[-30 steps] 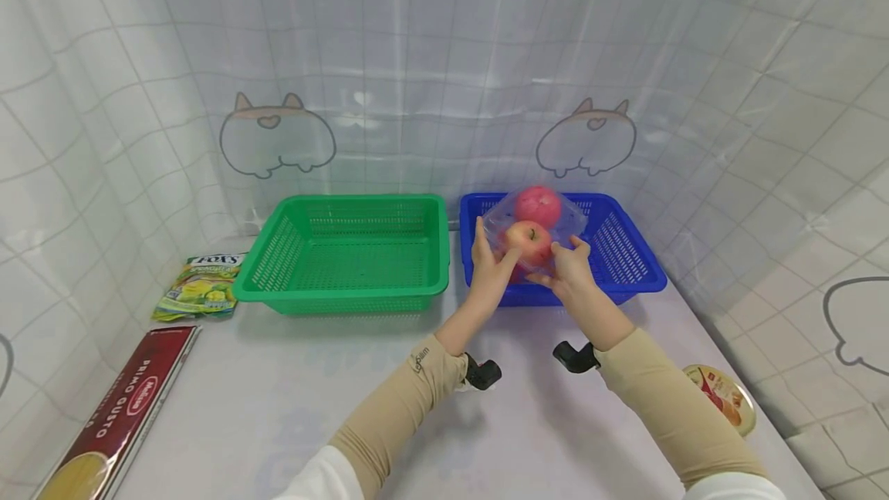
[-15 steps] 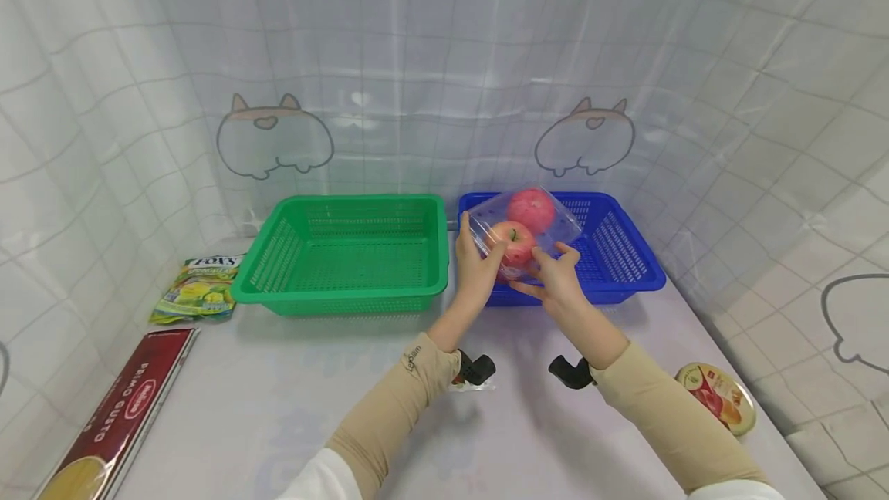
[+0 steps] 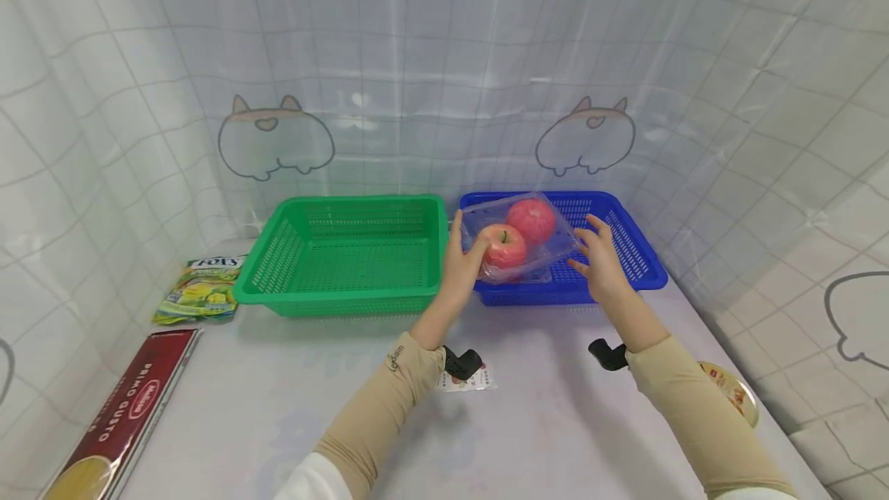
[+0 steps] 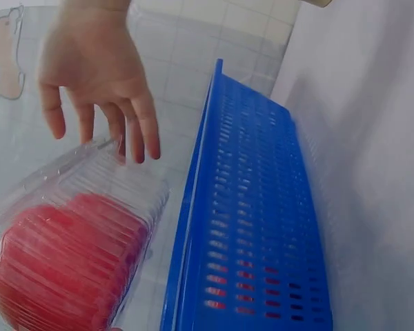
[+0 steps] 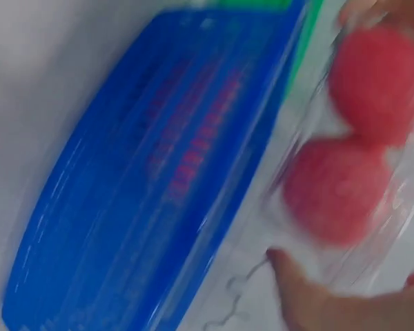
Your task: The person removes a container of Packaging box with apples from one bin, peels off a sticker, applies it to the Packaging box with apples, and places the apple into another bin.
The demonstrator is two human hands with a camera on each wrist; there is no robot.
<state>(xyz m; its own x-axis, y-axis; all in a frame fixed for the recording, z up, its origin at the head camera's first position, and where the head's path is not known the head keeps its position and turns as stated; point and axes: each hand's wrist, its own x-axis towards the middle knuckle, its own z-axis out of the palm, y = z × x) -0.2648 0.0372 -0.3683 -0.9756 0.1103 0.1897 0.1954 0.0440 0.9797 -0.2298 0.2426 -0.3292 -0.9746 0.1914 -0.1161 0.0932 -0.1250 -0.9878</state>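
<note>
A clear plastic box (image 3: 556, 249) with two red apples (image 3: 531, 220) inside is held tilted above the blue basket (image 3: 642, 284). My left hand (image 3: 464, 265) grips its left end, with the thumb over the top near one apple. Just off the box's right edge is my right hand (image 3: 603, 261), fingers spread and loosely bent. In the left wrist view the right hand (image 4: 100, 69) hangs over the box's far end; whether it touches is hard to tell. Something red (image 4: 245, 283) shows through the blue basket's slots. The right wrist view is blurred.
A green basket (image 3: 347, 299) stands left of the blue one. At the far left lie a Fox's candy bag (image 3: 200, 289) and a red spaghetti pack (image 3: 128, 407). A small packet (image 3: 468, 378) lies below my left wrist; a round tin (image 3: 732, 392) lies by my right forearm.
The box of apples has shifted slightly left and turned flatter in my left hand. My right hand has let go of it and moved right.
</note>
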